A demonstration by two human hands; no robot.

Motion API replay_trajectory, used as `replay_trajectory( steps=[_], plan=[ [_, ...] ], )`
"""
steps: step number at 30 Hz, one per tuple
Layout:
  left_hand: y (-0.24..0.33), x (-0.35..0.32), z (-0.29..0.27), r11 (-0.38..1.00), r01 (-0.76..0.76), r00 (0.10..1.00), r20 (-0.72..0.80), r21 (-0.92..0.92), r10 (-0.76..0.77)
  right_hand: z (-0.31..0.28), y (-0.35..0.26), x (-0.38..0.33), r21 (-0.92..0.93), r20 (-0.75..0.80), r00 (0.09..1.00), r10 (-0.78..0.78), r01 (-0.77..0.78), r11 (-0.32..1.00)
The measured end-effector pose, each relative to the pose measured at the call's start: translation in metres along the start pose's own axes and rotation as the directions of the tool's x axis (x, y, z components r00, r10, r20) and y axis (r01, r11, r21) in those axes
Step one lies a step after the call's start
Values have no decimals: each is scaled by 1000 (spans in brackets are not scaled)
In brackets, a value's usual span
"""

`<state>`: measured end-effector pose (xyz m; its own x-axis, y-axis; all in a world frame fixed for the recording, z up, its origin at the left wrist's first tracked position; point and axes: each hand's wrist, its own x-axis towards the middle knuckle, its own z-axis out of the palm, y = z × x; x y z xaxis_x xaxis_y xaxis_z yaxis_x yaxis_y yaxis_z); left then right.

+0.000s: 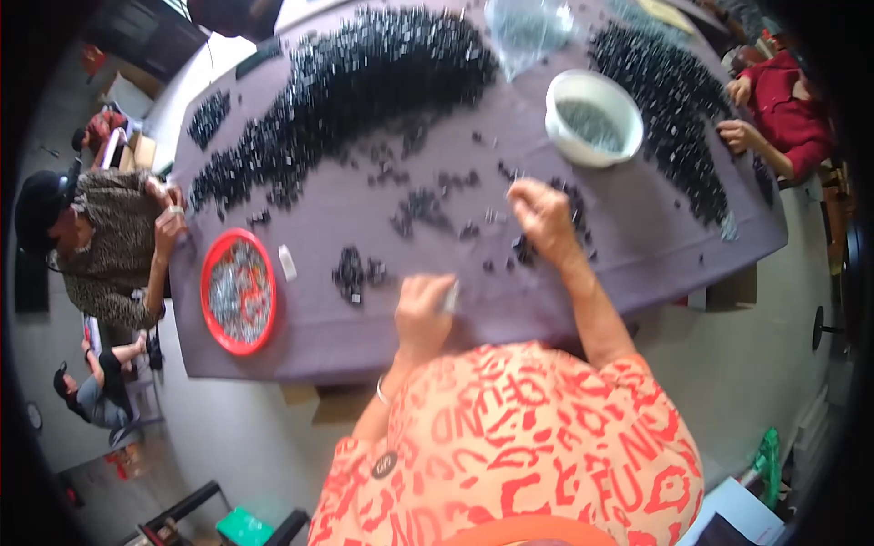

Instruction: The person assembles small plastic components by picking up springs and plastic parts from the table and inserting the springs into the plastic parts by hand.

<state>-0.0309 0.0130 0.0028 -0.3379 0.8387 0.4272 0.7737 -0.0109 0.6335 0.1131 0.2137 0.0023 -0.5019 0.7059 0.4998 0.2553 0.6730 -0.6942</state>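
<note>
My left hand is closed near the table's front edge, holding a small pale metal piece that sticks out between the fingers. My right hand reaches further out over the purple cloth, fingers bent down onto a small cluster of black parts; whether it grips one is hidden by blur. More little groups of black parts lie scattered left of my hands. A large heap of black parts fills the far side.
A red round tray of small grey pieces sits at the left. A white bowl of grey pieces stands at the right, a clear plastic bag behind it. A person in a patterned top and another in red work at the table ends.
</note>
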Motion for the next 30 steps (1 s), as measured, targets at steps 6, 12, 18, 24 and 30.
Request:
replay_trajectory(
  steps=[6, 12, 18, 24, 30],
  plan=[
    [-6, -6, 5, 996, 74, 997, 40, -44, -72, -5, -8, -8, 66, 74, 978, 196, -201, 977],
    [-11, -4, 2, 1000, 26, 999, 44, 7, -26, -3, -16, -23, -66, 66, 997, 31, -27, 997],
    [-19, 24, 9, 992, 42, 999, -6, 117, -42, -3, -25, -32, -81, 69, 997, 25, -19, 997],
    [-12, 45, 23, 986, 13, 1000, 0, 167, -13, -5, -28, -37, -116, 61, 998, 30, -23, 993],
    [-17, 77, 33, 956, -165, 979, 157, 242, 129, -7, -32, -37, -109, 46, 999, 17, -12, 994]
  ],
)
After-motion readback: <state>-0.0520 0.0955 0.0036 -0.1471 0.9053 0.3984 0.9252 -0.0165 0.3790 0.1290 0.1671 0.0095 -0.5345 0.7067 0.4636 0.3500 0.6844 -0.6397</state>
